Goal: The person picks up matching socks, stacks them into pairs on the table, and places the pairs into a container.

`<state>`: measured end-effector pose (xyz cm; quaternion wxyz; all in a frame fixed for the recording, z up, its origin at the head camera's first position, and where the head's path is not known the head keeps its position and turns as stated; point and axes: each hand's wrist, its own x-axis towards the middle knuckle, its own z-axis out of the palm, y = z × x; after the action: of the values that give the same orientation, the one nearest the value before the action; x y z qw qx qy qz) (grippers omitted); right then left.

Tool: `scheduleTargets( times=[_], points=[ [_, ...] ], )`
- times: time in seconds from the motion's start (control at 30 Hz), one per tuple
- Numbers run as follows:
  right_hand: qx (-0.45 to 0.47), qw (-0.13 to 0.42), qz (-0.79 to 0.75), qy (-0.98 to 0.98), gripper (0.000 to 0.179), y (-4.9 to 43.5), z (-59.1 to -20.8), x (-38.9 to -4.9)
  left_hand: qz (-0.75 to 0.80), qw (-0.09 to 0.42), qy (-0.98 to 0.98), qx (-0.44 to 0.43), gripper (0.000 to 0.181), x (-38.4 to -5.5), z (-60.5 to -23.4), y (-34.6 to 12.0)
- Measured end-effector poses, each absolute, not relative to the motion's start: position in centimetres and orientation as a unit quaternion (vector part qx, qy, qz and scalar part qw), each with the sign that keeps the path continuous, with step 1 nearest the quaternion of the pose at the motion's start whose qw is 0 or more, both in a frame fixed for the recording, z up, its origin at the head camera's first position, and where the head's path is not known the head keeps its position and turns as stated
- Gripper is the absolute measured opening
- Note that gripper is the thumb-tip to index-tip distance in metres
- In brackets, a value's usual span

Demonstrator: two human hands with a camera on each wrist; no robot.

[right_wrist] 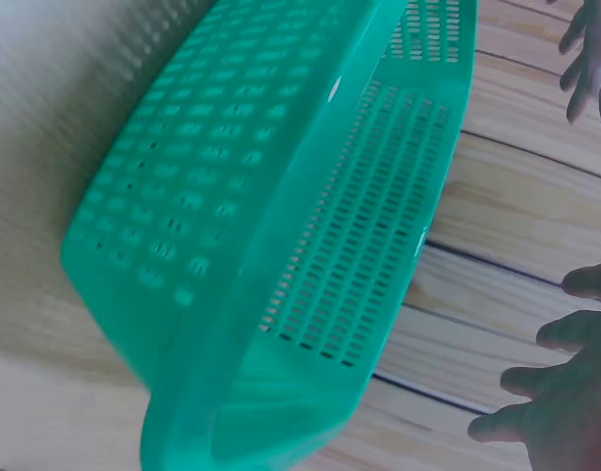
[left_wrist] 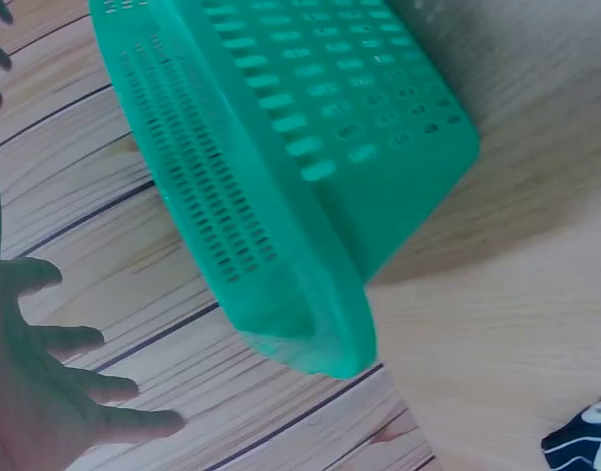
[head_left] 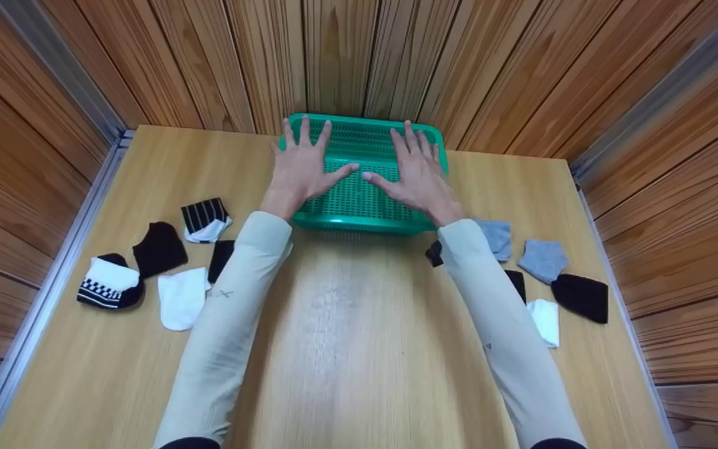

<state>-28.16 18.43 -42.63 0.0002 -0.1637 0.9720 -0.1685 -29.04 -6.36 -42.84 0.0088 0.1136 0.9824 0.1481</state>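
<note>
A green plastic basket (head_left: 359, 223) with slotted walls stands at the back of the table against the wooden wall; in the head view it appears empty. Over its left side my left hand (head_left: 300, 165) is spread, fingers straight and thumb pointing inward. My right hand (head_left: 420, 178) is spread likewise over the right side. Both wrist views show the left hand (left_wrist: 45, 383) and the right hand (right_wrist: 566, 383) holding nothing, with space between the fingers and the basket's rim (right_wrist: 251, 265).
Left of the arms lie folded socks: a striped one (head_left: 203, 215), a black one (head_left: 161, 249), a checkered one (head_left: 106, 284) and a white one (head_left: 182, 299). On the right are grey socks (head_left: 543, 259), a black sock (head_left: 580, 298) and a white sock (head_left: 545, 321). Sleeves partly cover others.
</note>
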Motion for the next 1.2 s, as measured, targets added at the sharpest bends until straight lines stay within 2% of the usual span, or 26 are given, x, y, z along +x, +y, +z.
scheduleTargets(
  times=[0.23, 0.6, 1.03, 1.2],
  points=[
    [-0.171, -0.001, -0.173, 0.970, 0.106, 17.1, -42.5, -27.4, 0.151, -0.001, 0.982, 0.114, 0.102, -28.0, -41.7, -6.1],
    [-0.180, -0.002, -0.205, 0.962, 0.100, 15.2, -42.2, -26.4, 0.206, -0.006, 0.973, 0.103, 0.095, -27.0, -40.8, -8.2],
    [-0.225, -0.017, -0.235, 0.945, 0.084, 13.0, -42.7, -24.7, 0.272, -0.013, 0.959, 0.082, 0.088, -25.1, -41.3, -11.1],
    [-0.248, -0.030, -0.250, 0.935, 0.070, 11.9, -43.0, -23.8, 0.272, -0.011, 0.959, 0.080, 0.088, -24.2, -42.3, -12.0]
  ],
)
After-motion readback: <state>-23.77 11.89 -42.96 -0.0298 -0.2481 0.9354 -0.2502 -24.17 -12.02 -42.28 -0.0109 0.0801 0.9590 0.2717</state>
